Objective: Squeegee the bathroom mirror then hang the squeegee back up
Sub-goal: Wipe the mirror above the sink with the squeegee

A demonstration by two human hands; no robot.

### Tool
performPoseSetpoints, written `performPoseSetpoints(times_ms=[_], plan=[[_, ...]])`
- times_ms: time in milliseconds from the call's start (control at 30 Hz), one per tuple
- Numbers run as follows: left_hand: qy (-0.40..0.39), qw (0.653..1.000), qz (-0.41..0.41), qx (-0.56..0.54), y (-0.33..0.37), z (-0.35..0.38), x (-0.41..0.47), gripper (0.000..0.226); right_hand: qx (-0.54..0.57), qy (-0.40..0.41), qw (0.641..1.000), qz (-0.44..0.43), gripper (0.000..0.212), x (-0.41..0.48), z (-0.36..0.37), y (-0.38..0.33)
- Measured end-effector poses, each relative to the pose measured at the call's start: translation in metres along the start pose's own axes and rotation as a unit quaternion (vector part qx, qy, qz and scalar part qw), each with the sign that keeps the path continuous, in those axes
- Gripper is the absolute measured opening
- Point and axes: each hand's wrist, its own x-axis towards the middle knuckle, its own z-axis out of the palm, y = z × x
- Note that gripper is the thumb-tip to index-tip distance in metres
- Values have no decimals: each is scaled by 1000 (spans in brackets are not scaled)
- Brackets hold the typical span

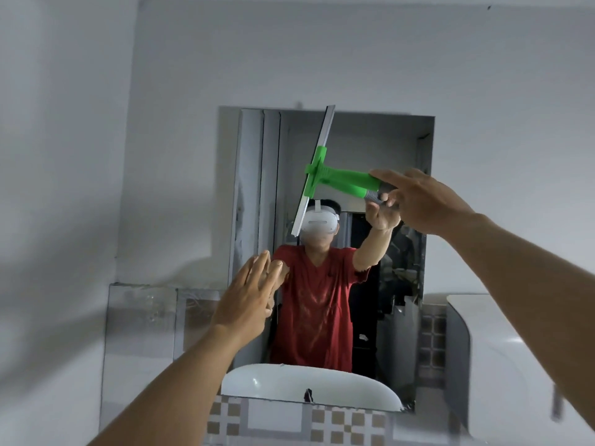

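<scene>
left arm: it is the closest thing to me, low in the view, reaching up toward the mirror [402,252].
left hand [248,296]: flat and open, fingers [257,268] straight and side by side, holding nothing. It is up by the left edge of the mirror. I can't tell if it touches the glass.
right hand [418,204]: up high at the right side of the mirror, holding the squeegee [335,180] by the very end of its handle.
right fingers [386,175]: pinched on the grey end of the handle. My pointer lies along the top, and my thumb is under it, I think.
squeegee: in my right hand, in front of the top middle of the mirror. The blade [317,169] stands nearly upright and leans a bit. The green handle sticks out to the right.
blade: long and thin. Its top end is at the mirror's top edge. I think it is on or very near the glass, but I can't be sure.
how it feels: I think it is light, hard plastic that won't bend. The rubber edge is likely soft.
where to hold: the fat green part of the handle would be better, I think. My hold is far back, so the blade could wobble or tip.
slippery: it could slip if it is wet. I can't see water on it.
mirror: glass, so push softly and evenly. Its bottom edge looks chipped.
sink [257,378]: white, seen low in the mirror.
hook: I can't see where the squeegee hangs.
</scene>
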Motion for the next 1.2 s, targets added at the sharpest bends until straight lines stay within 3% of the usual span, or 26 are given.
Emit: performPoseSetpoints(times_ms=[233, 600, 800, 1033, 1200], plan=[[14, 999, 13, -34, -3, -2, -3, 102, 20, 29, 996, 83, 62, -28, 1, 17], [20, 997, -13, -68, 5, -4, -8, 101, 153, 70, 965, 203, 69, -85, 39, -11], [47, 998, 5, -49, 6, -7, -10, 87, 173, 101, 950, 239, 63, -93, 70, -37], [89, 995, 30, -22, -1, 12, -44, 65, 215, 97, 924, 301, 77, -121, 103, -63], [55, 998, 22, -28, -3, 26, -45, 80, 228, 95, 910, 335, 72, -136, 121, -87]])
